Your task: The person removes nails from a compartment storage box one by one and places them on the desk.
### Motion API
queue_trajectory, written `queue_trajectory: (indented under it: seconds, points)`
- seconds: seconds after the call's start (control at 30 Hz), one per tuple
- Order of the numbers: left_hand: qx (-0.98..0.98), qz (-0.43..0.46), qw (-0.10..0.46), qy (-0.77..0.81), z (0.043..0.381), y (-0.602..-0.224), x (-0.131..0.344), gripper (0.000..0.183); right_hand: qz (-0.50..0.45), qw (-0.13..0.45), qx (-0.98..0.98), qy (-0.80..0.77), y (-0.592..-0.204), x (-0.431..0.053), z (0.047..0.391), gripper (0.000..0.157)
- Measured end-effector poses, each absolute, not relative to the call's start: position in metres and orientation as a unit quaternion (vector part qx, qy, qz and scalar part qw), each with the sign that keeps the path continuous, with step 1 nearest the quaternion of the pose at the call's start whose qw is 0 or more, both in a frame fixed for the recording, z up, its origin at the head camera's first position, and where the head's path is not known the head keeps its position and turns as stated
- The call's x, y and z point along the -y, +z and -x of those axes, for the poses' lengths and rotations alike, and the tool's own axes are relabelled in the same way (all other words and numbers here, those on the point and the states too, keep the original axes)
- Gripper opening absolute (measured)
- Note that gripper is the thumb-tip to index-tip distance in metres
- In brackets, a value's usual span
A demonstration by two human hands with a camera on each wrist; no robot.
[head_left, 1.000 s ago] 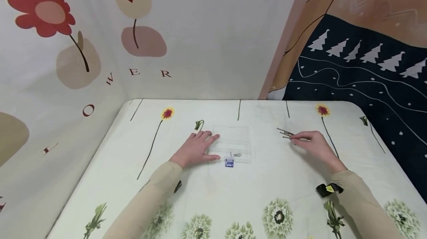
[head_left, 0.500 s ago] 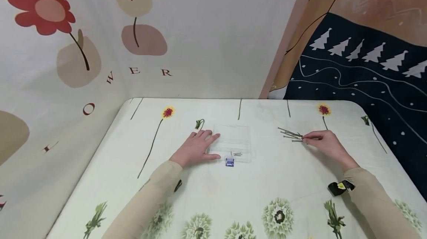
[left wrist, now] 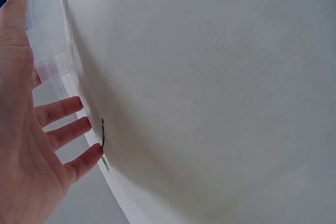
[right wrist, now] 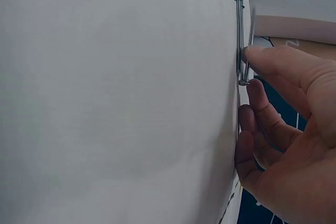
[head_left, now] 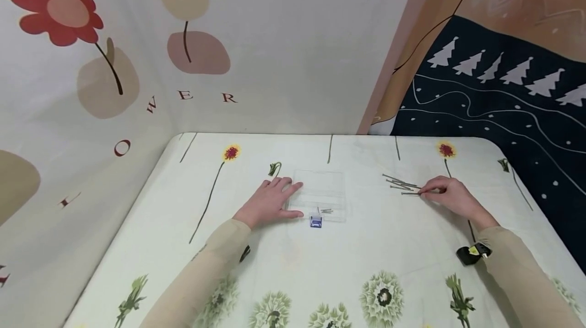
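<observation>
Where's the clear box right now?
In the head view, the clear box lies near mid-picture on the table, with the left hand at its left edge and loose screws off to its right.

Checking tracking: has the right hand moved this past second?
Yes, rightward in head view: right hand now covers part of the printed stem that showed earlier.
</observation>
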State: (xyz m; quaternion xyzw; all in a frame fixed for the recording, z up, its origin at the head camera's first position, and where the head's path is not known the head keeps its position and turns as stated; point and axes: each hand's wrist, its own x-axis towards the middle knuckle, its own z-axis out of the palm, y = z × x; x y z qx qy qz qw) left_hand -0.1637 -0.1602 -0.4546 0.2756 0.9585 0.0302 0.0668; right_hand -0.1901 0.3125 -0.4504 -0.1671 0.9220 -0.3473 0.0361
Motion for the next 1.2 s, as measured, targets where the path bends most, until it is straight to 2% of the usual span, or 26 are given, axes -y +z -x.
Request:
queue_trajectory:
  seconds: [0.5,0.8,1.2]
  points:
    - [-0.959,-0.273,0.068,0.032,0.164,-0.452,0.159,0.086,0.164,0.045,-0.925,-0.340,-0.453,-0.309,0.194,0.011]
    - [-0.961,-0.265,0.078,0.024,0.162,-0.452,0.158,0.087,0.160,0.029,-0.924,-0.347,-0.451,-0.303,0.191,0.012]
    - [-0.961,-0.267,0.070,0.035,0.160,-0.450,0.158,0.086,0.187,0.012,-0.902,-0.389,-0.445,-0.262,0.187,0.008]
